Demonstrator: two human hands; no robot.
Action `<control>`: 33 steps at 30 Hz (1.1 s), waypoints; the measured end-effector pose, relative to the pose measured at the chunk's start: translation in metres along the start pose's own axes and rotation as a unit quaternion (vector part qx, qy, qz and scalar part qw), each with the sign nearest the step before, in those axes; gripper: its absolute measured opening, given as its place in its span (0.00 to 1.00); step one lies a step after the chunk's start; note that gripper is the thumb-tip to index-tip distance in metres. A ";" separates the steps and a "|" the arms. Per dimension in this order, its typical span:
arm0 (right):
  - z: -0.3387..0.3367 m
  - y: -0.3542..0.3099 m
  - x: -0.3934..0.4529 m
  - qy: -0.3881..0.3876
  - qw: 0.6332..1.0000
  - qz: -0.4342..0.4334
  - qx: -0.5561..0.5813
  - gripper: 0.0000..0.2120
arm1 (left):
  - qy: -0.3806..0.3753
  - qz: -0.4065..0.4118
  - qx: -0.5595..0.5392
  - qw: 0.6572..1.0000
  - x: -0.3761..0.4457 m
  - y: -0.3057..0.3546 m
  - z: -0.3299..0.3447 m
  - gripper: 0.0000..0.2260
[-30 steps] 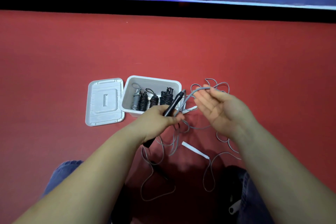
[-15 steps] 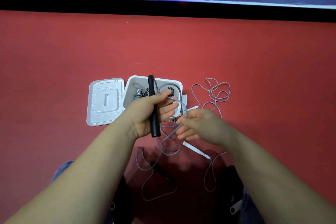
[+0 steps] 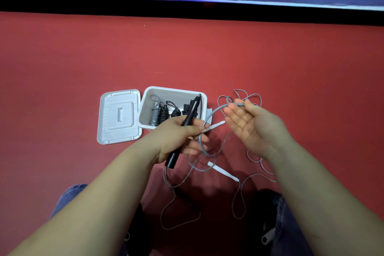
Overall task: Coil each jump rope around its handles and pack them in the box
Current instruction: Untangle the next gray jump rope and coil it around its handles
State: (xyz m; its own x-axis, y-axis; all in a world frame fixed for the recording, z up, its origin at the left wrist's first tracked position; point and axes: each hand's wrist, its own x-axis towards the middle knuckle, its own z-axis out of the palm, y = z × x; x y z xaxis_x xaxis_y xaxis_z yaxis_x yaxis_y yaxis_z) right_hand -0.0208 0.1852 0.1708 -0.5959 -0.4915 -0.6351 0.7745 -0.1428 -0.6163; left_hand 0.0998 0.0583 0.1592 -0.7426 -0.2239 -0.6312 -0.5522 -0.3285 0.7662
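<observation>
While the left hand [image 3: 178, 131] gripped a black handle [image 3: 185, 129] with its fingers curled round it at the centre of the frame, the handle slanted from lower left to upper right, its tip over the white box [image 3: 174, 91]. The right hand [image 3: 251, 124], just right of centre, was palm-up with fingers nearly straight, and a grey rope [image 3: 214, 110] arched from the left hand up to its fingertips; whether the thumb pinched it could not be told. Inside the box stood several coiled ropes [image 3: 166, 113]. The lid [image 3: 119, 116] lay flat on the red floor [image 3: 207, 52], touching the box's left side. Below the hands, loose grey rope and two white handles [image 3: 223, 171] lay on the floor
</observation>
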 end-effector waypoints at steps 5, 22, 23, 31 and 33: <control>0.000 0.014 -0.004 -0.095 0.929 0.012 -0.358 0.12 | 0.075 0.011 -0.135 0.988 0.002 0.006 -0.003 0.08; 0.005 0.011 -0.006 -0.044 0.988 0.006 -0.145 0.03 | -0.004 0.010 -0.050 0.999 0.000 0.001 0.003 0.11; 0.004 0.009 -0.005 -0.037 0.994 0.013 -0.098 0.03 | -0.021 0.012 -0.010 1.000 -0.002 0.000 0.006 0.10; 0.002 0.004 -0.003 -0.046 0.991 0.000 -0.122 0.04 | 0.016 0.060 0.028 0.998 -0.002 -0.001 0.008 0.07; -0.001 0.012 -0.005 -0.082 0.940 -0.007 -0.331 0.11 | 0.054 0.055 -0.021 0.997 0.001 0.002 0.005 0.06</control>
State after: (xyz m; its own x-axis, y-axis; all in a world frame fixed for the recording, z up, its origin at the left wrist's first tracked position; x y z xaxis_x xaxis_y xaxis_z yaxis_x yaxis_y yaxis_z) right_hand -0.0086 0.1863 0.1660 -0.5219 -0.6277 -0.5776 0.4318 0.3896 -0.8135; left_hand 0.0966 0.0619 0.1610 -0.7521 -0.3572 -0.5538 -0.4511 -0.3337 0.8278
